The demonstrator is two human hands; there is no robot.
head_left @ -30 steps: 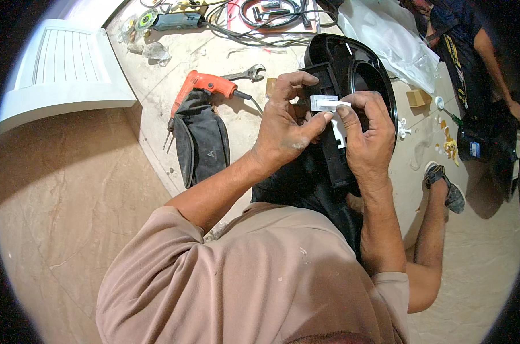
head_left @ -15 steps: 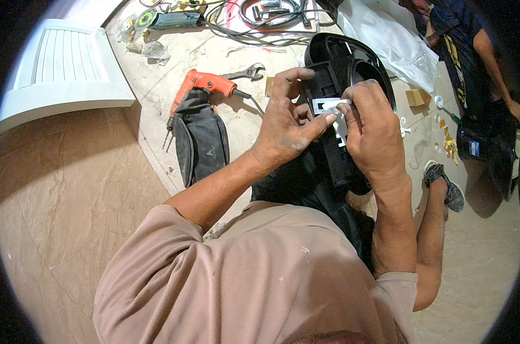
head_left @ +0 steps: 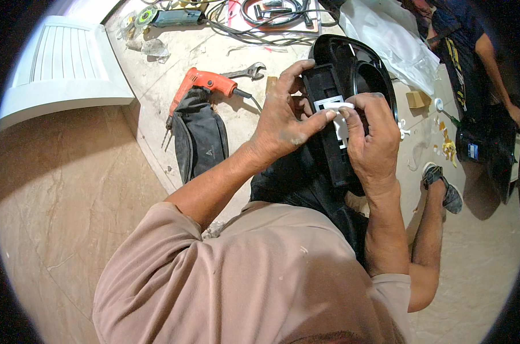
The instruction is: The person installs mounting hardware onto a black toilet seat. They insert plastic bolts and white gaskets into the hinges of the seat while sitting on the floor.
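A black, oval plastic housing [head_left: 323, 80] lies across my lap, with a white plastic bracket [head_left: 341, 136] set against its flat panel. My left hand [head_left: 280, 126] is closed at the housing's left edge, fingers curled by the rim and thumb stretched to a small white plastic piece [head_left: 341, 105]. Between thumb and bent fingers, my right hand [head_left: 376, 137] pinches that same piece over the bracket's upper end. Its exact shape is partly covered by the fingertips.
An orange corded drill [head_left: 205, 80] lies left of my hands, beside a black pouch [head_left: 199, 143] and an adjustable wrench [head_left: 249, 71]. Farther off are an angle grinder [head_left: 176, 18] and cables. Clear plastic sheeting [head_left: 386, 40] and another person's arm [head_left: 498, 74] are at right.
My right hand has shifted slightly and its fingers have turned, so more of the small white piece shows. The left hand stays nearly in place at the housing.
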